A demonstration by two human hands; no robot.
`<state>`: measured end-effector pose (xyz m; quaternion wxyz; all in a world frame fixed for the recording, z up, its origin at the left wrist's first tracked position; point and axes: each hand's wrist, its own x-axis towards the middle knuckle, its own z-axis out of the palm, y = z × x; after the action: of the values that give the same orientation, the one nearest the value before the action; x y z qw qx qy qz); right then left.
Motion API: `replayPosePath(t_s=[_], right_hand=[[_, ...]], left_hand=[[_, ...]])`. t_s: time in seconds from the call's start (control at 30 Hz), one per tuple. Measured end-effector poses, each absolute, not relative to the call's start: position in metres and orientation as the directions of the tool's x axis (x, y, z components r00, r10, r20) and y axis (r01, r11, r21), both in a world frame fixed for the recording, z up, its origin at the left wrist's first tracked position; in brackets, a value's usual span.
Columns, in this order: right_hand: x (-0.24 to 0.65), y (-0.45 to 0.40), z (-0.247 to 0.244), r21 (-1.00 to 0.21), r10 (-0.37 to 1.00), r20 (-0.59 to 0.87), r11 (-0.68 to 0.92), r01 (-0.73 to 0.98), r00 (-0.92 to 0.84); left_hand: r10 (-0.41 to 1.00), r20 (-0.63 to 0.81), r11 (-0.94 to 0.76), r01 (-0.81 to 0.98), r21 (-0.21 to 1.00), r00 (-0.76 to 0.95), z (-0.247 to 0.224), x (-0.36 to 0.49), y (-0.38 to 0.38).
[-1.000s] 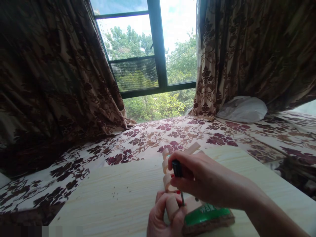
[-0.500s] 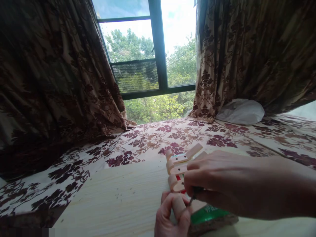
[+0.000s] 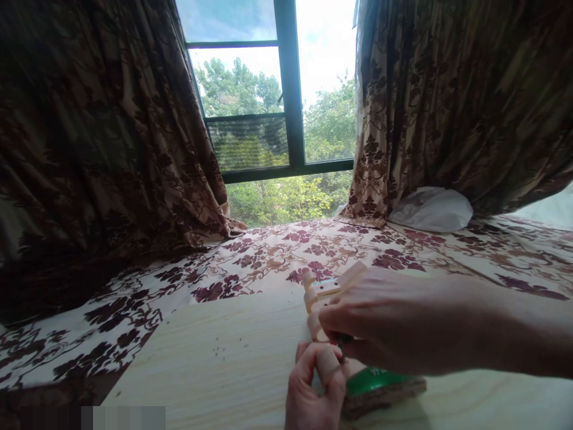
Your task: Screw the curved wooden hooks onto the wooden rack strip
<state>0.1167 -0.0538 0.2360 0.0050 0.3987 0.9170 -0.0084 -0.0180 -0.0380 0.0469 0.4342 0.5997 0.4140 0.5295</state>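
Wooden piece [image 3: 327,362] in left hand [image 3: 310,391], white bag [image 3: 433,209]

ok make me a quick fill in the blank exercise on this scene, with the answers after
The left hand holds a rounded piece made of ____.
The pale board lies on a cloth with a ____ pattern.
The shiny patch below the right hand is ____.
The plastic bag by the curtain is ____.

Missing words: wood; floral; green; white.
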Motion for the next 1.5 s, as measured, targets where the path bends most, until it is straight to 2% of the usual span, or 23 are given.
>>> replayPosePath(t_s=[0.1, 0.33, 0.5, 0.6, 0.7, 0.8, 0.97, 1.23, 1.5], right_hand=[[0.113, -0.050, 0.238, 0.030, 0.737, -0.065, 0.676, 0.737, -0.673], [0.112, -0.047, 0.234, 0.039, 0.796, 0.003, 0.605, 0.795, -0.605], [0.117, -0.048, 0.238, -0.059, 0.709, -0.063, 0.700, 0.712, -0.702], [0.118, -0.045, 0.236, -0.091, 0.731, -0.084, 0.671, 0.736, -0.677], [0.119, -0.042, 0.233, -0.096, 0.778, -0.009, 0.624, 0.775, -0.628], [0.118, -0.042, 0.235, -0.045, 0.783, 0.012, 0.622, 0.782, -0.622], [0.115, -0.048, 0.244, -0.004, 0.734, -0.085, 0.676, 0.737, -0.674], [0.108, -0.046, 0.238, 0.137, 0.759, -0.079, 0.651, 0.747, -0.647], [0.100, -0.048, 0.244, 0.246, 0.690, -0.233, 0.724, 0.645, -0.685]], left_hand=[[0.963, 0.253, -0.254, 0.005, 0.967, 0.089, 0.044, -0.017, -0.038], [0.970, 0.231, -0.231, -0.018, 0.973, 0.077, 0.040, -0.015, -0.037], [0.968, 0.240, -0.239, -0.018, 0.971, 0.068, 0.042, -0.015, -0.038], [0.969, 0.237, -0.236, -0.024, 0.971, 0.068, 0.042, -0.015, -0.038], [0.971, 0.230, -0.228, -0.028, 0.973, 0.072, 0.041, -0.015, -0.038], [0.971, 0.226, -0.223, -0.036, 0.974, 0.083, 0.041, -0.015, -0.038], [0.972, 0.211, -0.207, -0.043, 0.977, 0.101, 0.043, -0.015, -0.038], [0.966, 0.230, -0.229, -0.016, 0.973, 0.119, 0.048, -0.016, -0.040], [0.969, 0.209, -0.211, 0.004, 0.977, 0.132, 0.049, -0.017, -0.039]])
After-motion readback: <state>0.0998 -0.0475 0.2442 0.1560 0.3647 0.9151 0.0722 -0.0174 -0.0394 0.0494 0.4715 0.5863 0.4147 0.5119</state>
